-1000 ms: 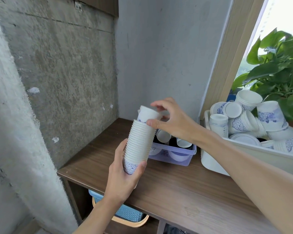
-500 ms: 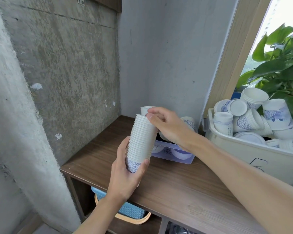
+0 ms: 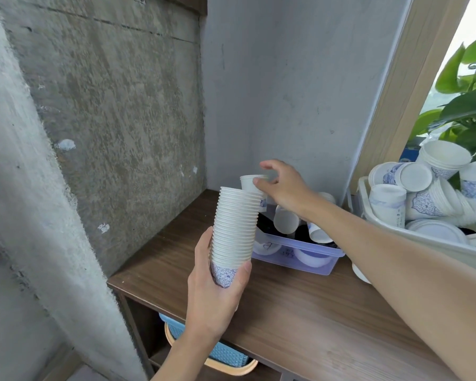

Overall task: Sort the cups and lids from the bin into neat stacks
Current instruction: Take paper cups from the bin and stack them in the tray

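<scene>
My left hand (image 3: 215, 292) grips the bottom of a tall nested stack of white paper cups (image 3: 237, 224), held slightly tilted above the wooden counter (image 3: 300, 314). The lowest cup shows a blue print. My right hand (image 3: 286, 185) pinches the rim of a single white cup (image 3: 249, 184) just behind and right of the stack's top, above a small purple bin (image 3: 308, 257). That bin holds a few loose cups and lids. A large white bin (image 3: 423, 242) at the right is piled with several more cups and lids.
Concrete walls close in the counter on the left and at the back. A wooden window frame (image 3: 396, 105) and a green plant (image 3: 467, 111) stand at the right. A blue basket (image 3: 226, 356) sits on the shelf under the counter.
The cup my right hand was pushing in has seated in the stack. My right hand has since moved back to the right and now holds a separate cup beside the stack's top.
</scene>
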`<state>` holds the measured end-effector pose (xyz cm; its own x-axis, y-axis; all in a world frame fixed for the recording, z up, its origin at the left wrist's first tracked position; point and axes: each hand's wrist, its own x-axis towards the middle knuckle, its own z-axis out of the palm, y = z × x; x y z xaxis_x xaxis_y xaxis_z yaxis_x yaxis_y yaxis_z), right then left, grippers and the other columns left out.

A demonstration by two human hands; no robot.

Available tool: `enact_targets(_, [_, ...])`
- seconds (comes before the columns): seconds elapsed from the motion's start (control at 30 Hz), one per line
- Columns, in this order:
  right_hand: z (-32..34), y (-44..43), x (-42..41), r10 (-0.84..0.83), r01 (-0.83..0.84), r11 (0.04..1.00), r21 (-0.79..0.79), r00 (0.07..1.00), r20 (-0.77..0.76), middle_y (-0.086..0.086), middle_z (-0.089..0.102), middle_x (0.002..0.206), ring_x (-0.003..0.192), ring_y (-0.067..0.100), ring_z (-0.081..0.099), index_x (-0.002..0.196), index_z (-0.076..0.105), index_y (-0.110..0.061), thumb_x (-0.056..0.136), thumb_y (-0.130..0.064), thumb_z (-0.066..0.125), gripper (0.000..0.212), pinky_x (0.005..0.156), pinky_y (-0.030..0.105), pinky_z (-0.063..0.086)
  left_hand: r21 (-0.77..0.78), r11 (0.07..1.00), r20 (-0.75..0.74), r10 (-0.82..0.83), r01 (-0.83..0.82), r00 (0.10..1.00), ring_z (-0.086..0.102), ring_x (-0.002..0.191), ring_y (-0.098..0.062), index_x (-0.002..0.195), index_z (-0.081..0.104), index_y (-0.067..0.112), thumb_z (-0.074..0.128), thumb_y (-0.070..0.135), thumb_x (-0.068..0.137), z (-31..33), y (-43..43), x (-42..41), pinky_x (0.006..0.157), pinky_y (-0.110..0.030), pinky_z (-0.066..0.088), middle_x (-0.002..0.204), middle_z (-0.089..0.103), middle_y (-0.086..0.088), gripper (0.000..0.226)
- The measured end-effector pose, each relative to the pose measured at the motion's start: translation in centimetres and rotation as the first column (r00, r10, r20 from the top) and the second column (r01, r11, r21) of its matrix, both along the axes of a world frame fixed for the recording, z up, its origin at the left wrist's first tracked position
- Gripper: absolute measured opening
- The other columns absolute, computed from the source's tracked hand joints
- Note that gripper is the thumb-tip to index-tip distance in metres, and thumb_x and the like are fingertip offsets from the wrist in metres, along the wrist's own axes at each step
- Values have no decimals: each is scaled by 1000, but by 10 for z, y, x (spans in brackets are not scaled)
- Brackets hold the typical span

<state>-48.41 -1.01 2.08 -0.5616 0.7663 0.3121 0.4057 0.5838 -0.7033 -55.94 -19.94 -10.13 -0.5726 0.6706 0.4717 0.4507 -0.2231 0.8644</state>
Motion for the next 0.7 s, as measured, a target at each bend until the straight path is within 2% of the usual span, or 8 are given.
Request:
enact_targets(0.1, [-5, 14, -8, -16, 13, 999, 36, 995, 99, 3, 48, 143, 126, 19, 48, 140, 45, -12, 90, -23, 64, 54, 97, 21, 32, 3, 1000, 5, 6, -6, 1000, 59, 101, 9, 136, 32, 46, 72, 42, 77, -1, 0, -1, 77, -1, 40, 112, 55, 42, 70])
enact_targets(0.17, [-10, 21, -13, -28, 22, 999, 46, 990, 135, 5, 51, 140, 127, 19, 47, 137, 48, -11, 89, -19, 65, 51, 93, 17, 30, -1, 1000, 0, 11, -11, 1000, 59, 102, 9, 136, 33, 46, 72, 44, 77, -1, 0, -1, 78, -1, 40, 113, 55, 41, 71])
enact_targets(0.27, [-15, 25, -16, -85, 80, 995, 66, 993, 80, 9, 63, 121, 111, 21, 56, 121, 62, -8, 86, -10, 63, 35, 78, 13, 32, -7, 1000, -7, 20, -20, 1000, 57, 102, 11, 136, 31, 46, 71, 42, 78, 0, 0, 0, 78, 0, 40, 113, 52, 44, 70])
enact_targets(0.33, [-18, 25, -13, -115, 113, 991, 69, 993, 23, 9, 69, 106, 95, 19, 60, 105, 70, -8, 84, -5, 61, 24, 72, 16, 36, -12, 1000, -12, 19, -19, 1000, 57, 104, 11, 136, 31, 46, 71, 42, 79, 0, 0, 0, 78, 0, 40, 115, 51, 45, 70])
enact_targets(0.43, [-13, 19, -3, -107, 113, 988, 108, 993, -58, 8, 71, 100, 84, 14, 58, 99, 72, -6, 85, -3, 59, 19, 78, 24, 45, -18, 999, -12, 26, -26, 1000, 57, 102, 10, 134, 32, 49, 78, 35, 82, -1, 0, 0, 77, 0, 40, 112, 52, 44, 71])
enact_targets(0.53, [6, 11, 12, -94, 114, 983, 143, 986, -136, 3, 68, 93, 78, 10, 56, 100, 72, -6, 86, -5, 60, 17, 77, 20, 44, -22, 1000, -8, 19, -19, 1000, 59, 95, 10, 132, 33, 47, 79, 24, 83, 0, 0, 2, 74, -1, 41, 107, 55, 44, 71])
enact_targets(0.63, [28, -1, 27, -58, 85, 991, 101, 967, -249, -6, 65, 81, 69, 6, 55, 92, 71, -16, 87, -8, 63, 13, 75, 25, 47, -11, 1000, -13, 20, -20, 1000, 59, 102, 8, 135, 33, 48, 74, 42, 79, 3, -1, 3, 78, -2, 41, 115, 54, 41, 69])
enact_targets(0.7, [41, -14, 36, -20, 41, 997, 59, 944, -329, -9, 62, 76, 65, 6, 53, 83, 66, -28, 88, -10, 63, 19, 70, 23, 46, -4, 1000, -9, 12, -12, 1000, 58, 105, 8, 136, 33, 48, 69, 53, 76, 5, -2, 4, 79, -1, 40, 117, 53, 41, 70])
